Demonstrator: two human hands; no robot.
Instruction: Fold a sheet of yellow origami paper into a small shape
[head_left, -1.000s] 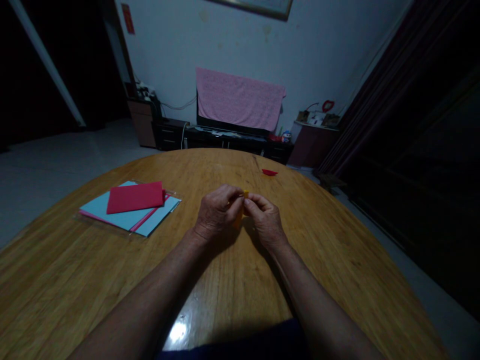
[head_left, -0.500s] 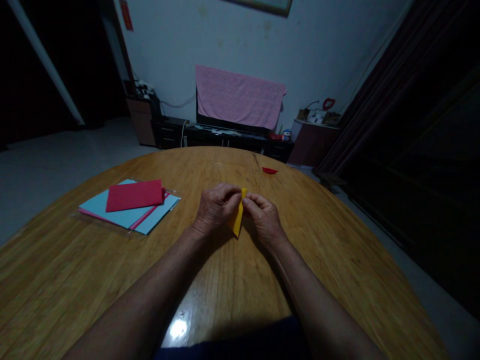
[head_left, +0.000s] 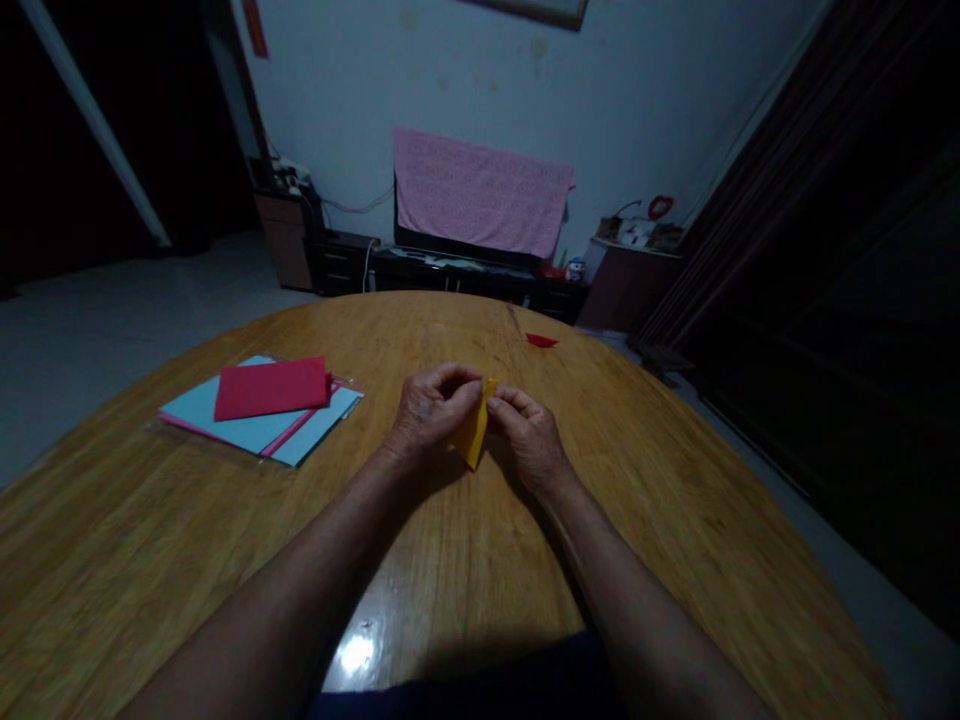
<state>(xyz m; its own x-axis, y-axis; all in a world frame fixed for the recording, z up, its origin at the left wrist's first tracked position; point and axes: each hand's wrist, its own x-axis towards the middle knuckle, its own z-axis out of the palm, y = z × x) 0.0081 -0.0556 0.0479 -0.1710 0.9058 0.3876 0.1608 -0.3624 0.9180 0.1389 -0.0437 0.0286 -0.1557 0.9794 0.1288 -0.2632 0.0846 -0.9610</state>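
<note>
Left hand: the left hand [head_left: 431, 410] is curled, with its fingers pinching the upper part of the paper from the left.
Right hand: the right hand [head_left: 529, 438] pinches the same paper from the right; the two hands are together, fingers almost meeting.
Held item: a folded piece of yellow paper [head_left: 474, 430] stands tilted between the hands, its lower tip pointing down just above the worktop.
Worktop: a rounded wooden worktop [head_left: 150, 530] lies under the forearms.
Left of hands: a red paper sheet [head_left: 271, 388] lies on light blue paper sheets [head_left: 315, 418], with a pink edge showing beneath, well apart from the hands.
Ahead of hands: a small red paper scrap [head_left: 541, 340] lies near the far edge of the worktop.
Beyond worktop: a pink cloth [head_left: 480, 180] hangs over a television [head_left: 450, 240].
</note>
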